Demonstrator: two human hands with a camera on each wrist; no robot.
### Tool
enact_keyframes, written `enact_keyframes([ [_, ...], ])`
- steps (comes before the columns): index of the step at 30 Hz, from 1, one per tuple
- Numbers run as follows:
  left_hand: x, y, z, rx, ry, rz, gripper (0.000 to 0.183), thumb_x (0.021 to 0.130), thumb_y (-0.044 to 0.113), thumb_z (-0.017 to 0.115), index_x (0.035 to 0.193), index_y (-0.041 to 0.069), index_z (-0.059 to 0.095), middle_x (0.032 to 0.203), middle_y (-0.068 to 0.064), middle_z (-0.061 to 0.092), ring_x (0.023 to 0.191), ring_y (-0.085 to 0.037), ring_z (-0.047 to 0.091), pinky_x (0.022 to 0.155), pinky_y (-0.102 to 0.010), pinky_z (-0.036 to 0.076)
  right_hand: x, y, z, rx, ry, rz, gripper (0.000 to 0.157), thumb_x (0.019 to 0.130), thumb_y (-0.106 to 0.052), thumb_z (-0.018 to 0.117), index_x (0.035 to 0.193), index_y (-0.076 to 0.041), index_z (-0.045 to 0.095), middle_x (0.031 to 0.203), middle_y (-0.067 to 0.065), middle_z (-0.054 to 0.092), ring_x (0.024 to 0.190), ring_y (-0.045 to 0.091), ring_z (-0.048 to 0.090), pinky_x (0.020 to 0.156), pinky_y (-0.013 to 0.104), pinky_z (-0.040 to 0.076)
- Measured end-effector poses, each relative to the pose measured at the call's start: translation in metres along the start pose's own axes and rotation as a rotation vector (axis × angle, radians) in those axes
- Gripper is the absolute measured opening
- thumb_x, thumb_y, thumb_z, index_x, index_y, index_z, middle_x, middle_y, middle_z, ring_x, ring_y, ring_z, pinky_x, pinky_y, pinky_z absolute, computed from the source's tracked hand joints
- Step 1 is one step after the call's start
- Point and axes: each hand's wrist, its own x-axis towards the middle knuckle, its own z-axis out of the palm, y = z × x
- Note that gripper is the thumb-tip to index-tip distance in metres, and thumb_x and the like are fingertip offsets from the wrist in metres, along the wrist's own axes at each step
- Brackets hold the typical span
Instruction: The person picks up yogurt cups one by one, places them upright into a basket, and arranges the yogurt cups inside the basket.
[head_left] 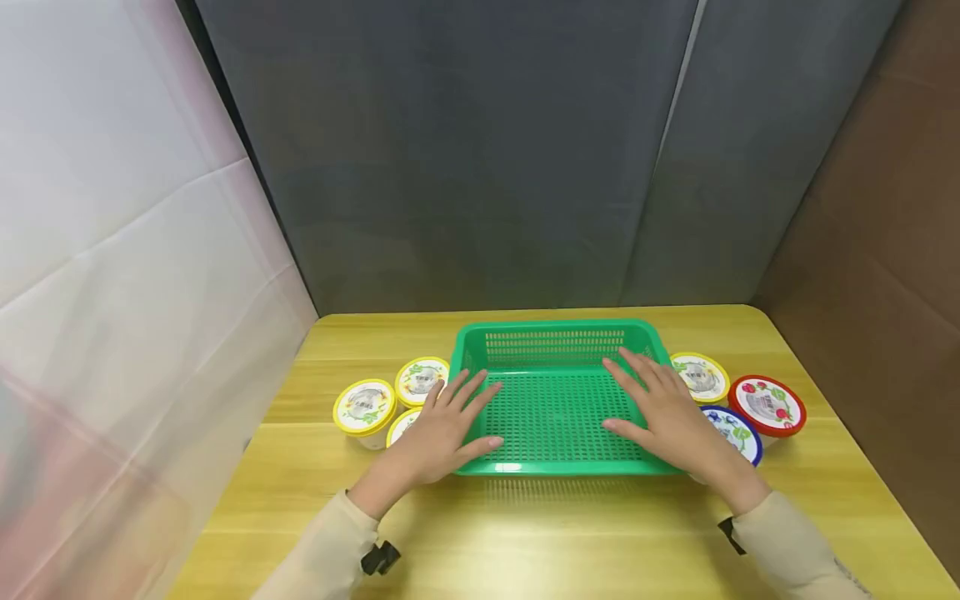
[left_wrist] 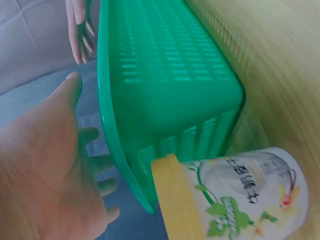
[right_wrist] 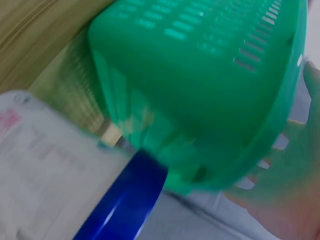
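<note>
A green plastic basket with slotted walls stands on the table, its inside bare. Over its left end my left hand hovers with spread, straight fingers, holding nothing. My right hand is likewise spread over the right end; in the head view I cannot tell whether it touches the rim. To the left are three yellow-lidded tubs, one outermost, one farther back, one partly hidden by my left hand. On the right stand a yellow-lidded tub, a red-lidded tub and a blue-lidded tub, partly covered by my right hand.
The wooden table runs back to a dark grey panel. A whitish fabric wall borders it on the left, a brown panel on the right. Both tub groups sit close beside the basket's ends.
</note>
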Motion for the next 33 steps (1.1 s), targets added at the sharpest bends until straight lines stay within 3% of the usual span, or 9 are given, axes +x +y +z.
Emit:
enact_keyframes([
  [6,-0.017,-0.014,0.003,-0.021,0.071,-0.041,0.075,0.098,0.056,0.05,0.159,0.023,0.022,0.167,-0.01,0.017,0.154,-0.041,0.015,0.12,-0.068,0.015,-0.015,0.013,-0.015,-0.006,0.056,0.049,0.087,0.089,-0.046,0.069,0.159,-0.021,0.024,0.163,0.016,0.024,0.145,0.042,0.028,0.113,0.067,0.024],
  [10,-0.031,-0.023,0.004,-0.038,0.108,-0.089,0.075,0.097,0.053,0.054,0.158,0.02,0.026,0.166,-0.012,0.021,0.153,-0.042,0.016,0.118,-0.069,0.016,-0.032,0.025,-0.021,-0.005,0.088,0.125,0.085,0.089,-0.044,0.07,0.158,-0.022,0.026,0.161,0.018,0.027,0.141,0.045,0.03,0.11,0.07,0.023],
  [17,-0.048,-0.035,0.005,-0.096,0.12,-0.126,0.075,0.098,0.051,0.053,0.159,0.018,0.024,0.166,-0.013,0.021,0.153,-0.042,0.013,0.117,-0.07,0.014,-0.062,0.043,-0.028,0.036,0.051,0.272,0.08,0.093,-0.046,0.064,0.158,-0.022,0.025,0.159,0.022,0.025,0.14,0.052,0.026,0.11,0.073,0.018],
  [25,-0.059,-0.038,0.007,-0.11,0.11,-0.153,0.073,0.099,0.051,0.05,0.159,0.017,0.024,0.166,-0.012,0.02,0.153,-0.043,0.012,0.118,-0.07,0.013,-0.079,0.05,-0.012,0.022,0.093,0.237,0.077,0.09,-0.04,0.07,0.153,-0.011,0.036,0.15,0.025,0.038,0.137,0.049,0.032,0.107,0.07,0.024],
  [33,-0.065,-0.036,0.005,-0.093,0.123,-0.152,0.072,0.1,0.049,0.051,0.158,0.014,0.026,0.166,-0.01,0.021,0.153,-0.043,0.013,0.118,-0.069,0.014,-0.087,0.056,0.001,0.02,0.081,0.236,0.082,0.086,-0.042,0.074,0.152,-0.01,0.038,0.15,0.023,0.042,0.137,0.048,0.033,0.107,0.069,0.025],
])
